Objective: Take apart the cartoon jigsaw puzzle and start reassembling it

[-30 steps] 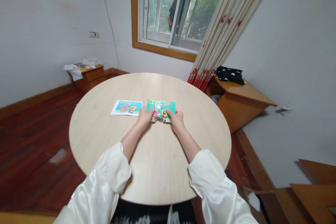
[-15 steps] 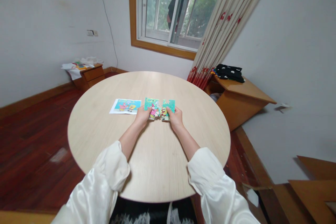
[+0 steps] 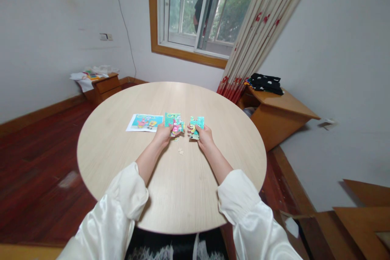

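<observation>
My left hand (image 3: 163,133) grips a joined section of jigsaw puzzle (image 3: 172,119), green with a pink cartoon figure. A smaller joined section (image 3: 199,121), with a yellow cartoon figure, is pinched in my right hand (image 3: 206,136). A gap separates the two sections, and both have ragged interlocking edges. Below that gap a loose puzzle piece (image 3: 180,151) lies on the table, its pale side showing. Another small bit lies just under the left section, partly hidden. Left of my left hand rests a printed picture sheet (image 3: 143,122) with the same cartoon figures.
The round pale wooden table (image 3: 179,195) spreads out before me. A small cabinet (image 3: 106,86) with papers stands back left. At the right, a tilted wooden cabinet (image 3: 274,118) carries black cloth (image 3: 266,83). Behind are a window and a curtain (image 3: 258,28); a person is partly visible outside.
My hands have moved apart, widening the gap between the two puzzle sections. A loose piece now lies on the table below them, with another small bit under the left section.
</observation>
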A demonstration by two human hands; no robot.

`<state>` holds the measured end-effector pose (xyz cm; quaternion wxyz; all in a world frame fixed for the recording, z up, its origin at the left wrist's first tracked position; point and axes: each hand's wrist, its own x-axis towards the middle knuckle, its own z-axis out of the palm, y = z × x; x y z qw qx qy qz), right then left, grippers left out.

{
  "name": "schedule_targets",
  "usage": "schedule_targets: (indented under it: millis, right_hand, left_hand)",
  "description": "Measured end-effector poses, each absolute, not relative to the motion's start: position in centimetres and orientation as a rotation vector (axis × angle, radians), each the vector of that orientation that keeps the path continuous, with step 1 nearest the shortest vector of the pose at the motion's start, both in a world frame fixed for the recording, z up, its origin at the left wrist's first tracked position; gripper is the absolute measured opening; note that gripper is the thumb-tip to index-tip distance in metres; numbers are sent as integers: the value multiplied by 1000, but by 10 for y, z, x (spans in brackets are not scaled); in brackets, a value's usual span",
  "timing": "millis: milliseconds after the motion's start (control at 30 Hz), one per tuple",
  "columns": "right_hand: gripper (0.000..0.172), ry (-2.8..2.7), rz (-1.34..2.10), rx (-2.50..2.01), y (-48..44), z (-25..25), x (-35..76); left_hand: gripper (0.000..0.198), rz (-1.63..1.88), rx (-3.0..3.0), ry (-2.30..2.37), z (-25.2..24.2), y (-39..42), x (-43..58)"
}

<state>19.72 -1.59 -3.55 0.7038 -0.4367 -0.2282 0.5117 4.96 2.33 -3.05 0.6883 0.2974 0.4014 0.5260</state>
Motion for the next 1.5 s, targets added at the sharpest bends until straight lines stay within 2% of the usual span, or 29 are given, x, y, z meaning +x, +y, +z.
schedule_targets:
  millis: [200,433,767,1000,1333,1500]
  right_hand:
    - [9,-496,1144,-979,-14,-36,197]
    - [8,-430,1239,-962,-11,-34,204]
    - [16,-472,1270,-869,-19,-25,196]
    - [14,-442,1218,-973,-19,-27,197]
    - [16,-398,1193,-954,-19,-25,195]
    - [14,-397,1188,-957,-20,-25,195]
  left_hand:
    - [12,1118,729,920,-25,18,47]
    - [11,1123,759,851,-22,15,48]
    - [27,1145,862,872,-30,19,46]
    - [41,1203,954,837,-25,14,49]
    - [25,1164,952,857,-25,13,49]
    - [25,1167,961,879,-25,14,49]
